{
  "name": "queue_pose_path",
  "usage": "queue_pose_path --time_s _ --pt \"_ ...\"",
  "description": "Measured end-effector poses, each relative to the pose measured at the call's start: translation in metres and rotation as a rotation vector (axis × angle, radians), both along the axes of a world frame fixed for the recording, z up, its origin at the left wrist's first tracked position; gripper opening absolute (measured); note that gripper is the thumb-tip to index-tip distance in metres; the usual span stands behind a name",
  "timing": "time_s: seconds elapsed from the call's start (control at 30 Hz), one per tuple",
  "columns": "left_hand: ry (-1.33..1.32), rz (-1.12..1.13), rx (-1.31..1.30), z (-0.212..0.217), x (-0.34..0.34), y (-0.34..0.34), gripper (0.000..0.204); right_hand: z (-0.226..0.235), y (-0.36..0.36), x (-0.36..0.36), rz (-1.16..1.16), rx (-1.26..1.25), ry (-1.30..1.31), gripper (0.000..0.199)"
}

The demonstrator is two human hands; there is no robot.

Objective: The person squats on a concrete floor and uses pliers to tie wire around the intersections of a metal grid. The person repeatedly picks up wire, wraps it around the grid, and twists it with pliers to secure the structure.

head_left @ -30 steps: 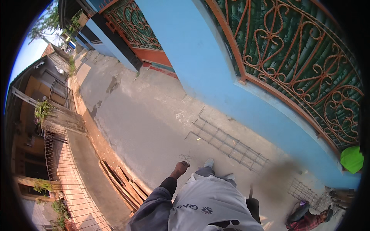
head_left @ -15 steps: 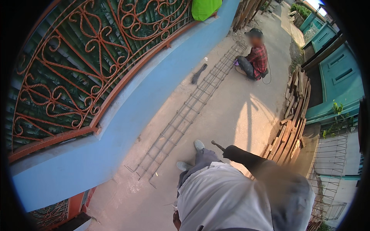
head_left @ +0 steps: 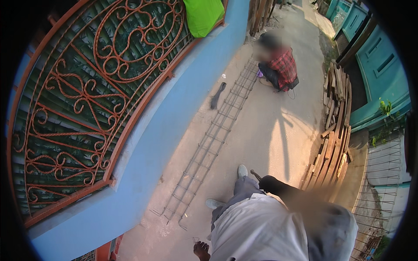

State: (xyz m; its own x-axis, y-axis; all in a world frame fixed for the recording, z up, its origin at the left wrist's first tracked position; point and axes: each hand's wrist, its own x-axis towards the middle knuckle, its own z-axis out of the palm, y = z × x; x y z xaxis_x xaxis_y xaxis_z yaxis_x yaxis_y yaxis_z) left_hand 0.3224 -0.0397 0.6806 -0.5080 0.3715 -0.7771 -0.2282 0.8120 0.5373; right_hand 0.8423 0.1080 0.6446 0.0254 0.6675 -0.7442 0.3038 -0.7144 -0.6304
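At the lower edge my left hand hangs with curled fingers, and a few thin wires stick out from it. My right hand shows as a dark, covered shape at the end of a black sleeve. It grips a short rod-like tool with a knobbed end; the tool's kind cannot be made out. Ahead of my feet a long rebar cage of bars and square ties lies on the ground. Its bent bar ends are nearest my left hand, and neither hand touches it.
A person in a red checked shirt squats at the cage's far end. A dark wire bundle lies left of it. Along the left runs a blue wall with an orange railing. Planks are stacked at the right.
The view has shifted. My left hand, barely showing before, has come into sight at the lower edge with thin wires. The squatting person leans further over the cage.
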Motion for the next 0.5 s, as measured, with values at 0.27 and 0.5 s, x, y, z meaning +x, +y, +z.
queue_pose_path --time_s 0.27,0.5 --pt "-0.044 -0.177 -0.015 -0.029 0.127 0.089 0.023 0.08 0.102 0.112 -0.282 -0.199 0.071 0.03" --pt "-0.121 -0.266 0.029 -0.033 0.186 0.203 0.018 0.09 0.136 0.196 -0.526 -0.074 0.074 0.035"
